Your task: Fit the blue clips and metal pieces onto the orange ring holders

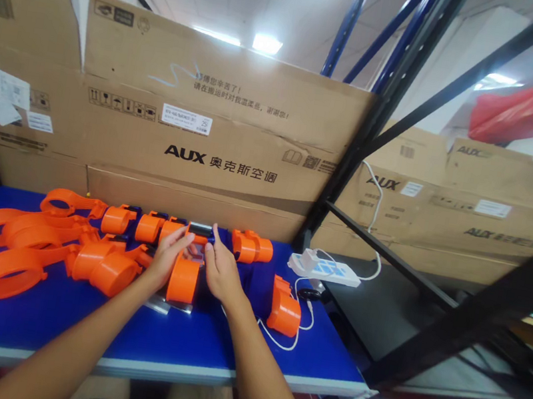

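Note:
Between my hands, in the head view, is an orange plastic device (183, 281) with a wide round band at the bottom and a dark, shiny cylinder across its top. My left hand (167, 256) grips its left side, fingers curled at the upper edge. On the opposite side my right hand (223, 270) holds it near the cylinder's end, index finger pointing up. The palms partly hide the device. Just beyond stand similar orange pieces with dark parts (149, 227), and another orange pair (251, 247) is right of my fingers. Small clear or silvery strips (159, 304) lie below my left hand.
Orange ring-shaped pieces with handles (12, 274) are heaped on the blue tabletop (75, 324) at left. Another orange piece (286, 307) stands at right by a white cable and power strip (325, 267). Cardboard panels (226, 196) and a black rack post (347, 165) bound the back.

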### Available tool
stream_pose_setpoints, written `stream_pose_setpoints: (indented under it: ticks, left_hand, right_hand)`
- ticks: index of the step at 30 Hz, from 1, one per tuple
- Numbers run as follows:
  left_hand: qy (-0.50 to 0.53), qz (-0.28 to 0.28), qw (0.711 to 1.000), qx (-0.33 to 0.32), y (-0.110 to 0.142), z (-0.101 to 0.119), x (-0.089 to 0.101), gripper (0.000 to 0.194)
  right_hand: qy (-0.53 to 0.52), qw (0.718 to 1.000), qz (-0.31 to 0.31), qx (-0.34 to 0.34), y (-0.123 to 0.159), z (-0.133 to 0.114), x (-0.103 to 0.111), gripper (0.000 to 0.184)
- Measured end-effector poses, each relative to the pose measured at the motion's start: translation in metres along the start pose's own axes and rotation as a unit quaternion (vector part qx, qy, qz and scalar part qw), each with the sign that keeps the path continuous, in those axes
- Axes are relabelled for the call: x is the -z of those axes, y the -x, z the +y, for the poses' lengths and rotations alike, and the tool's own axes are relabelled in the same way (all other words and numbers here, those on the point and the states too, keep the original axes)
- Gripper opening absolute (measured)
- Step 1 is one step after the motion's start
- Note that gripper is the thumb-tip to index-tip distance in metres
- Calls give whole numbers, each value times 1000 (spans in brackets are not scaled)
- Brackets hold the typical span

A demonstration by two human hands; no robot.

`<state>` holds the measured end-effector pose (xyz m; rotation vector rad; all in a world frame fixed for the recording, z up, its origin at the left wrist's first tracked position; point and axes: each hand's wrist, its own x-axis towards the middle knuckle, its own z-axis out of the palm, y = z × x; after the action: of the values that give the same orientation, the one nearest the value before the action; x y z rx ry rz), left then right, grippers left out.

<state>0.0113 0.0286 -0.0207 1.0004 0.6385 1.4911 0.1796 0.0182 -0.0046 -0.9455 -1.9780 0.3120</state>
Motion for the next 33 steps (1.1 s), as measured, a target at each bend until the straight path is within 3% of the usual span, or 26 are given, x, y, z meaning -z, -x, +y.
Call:
stream_pose_setpoints:
  ticks: [13, 23, 26, 33]
  left_hand:
    - [-9, -11, 1000, -4, 2, 0, -2, 45]
    - [30, 3, 1000, 8, 2, 4, -5, 39]
    - [31, -1, 999, 18, 4, 5, -6, 41]
    - [48, -52, 993, 92, 8, 6, -15, 48]
  right_hand:
    - [20, 1000, -2, -21, 0, 5, -2, 61]
    - [-93, 995, -20, -37, 0, 1, 2, 65]
    - [-183, 979, -4, -87, -2, 5, -1, 65]
    - [-366, 913, 71, -167, -14, 12, -1, 60]
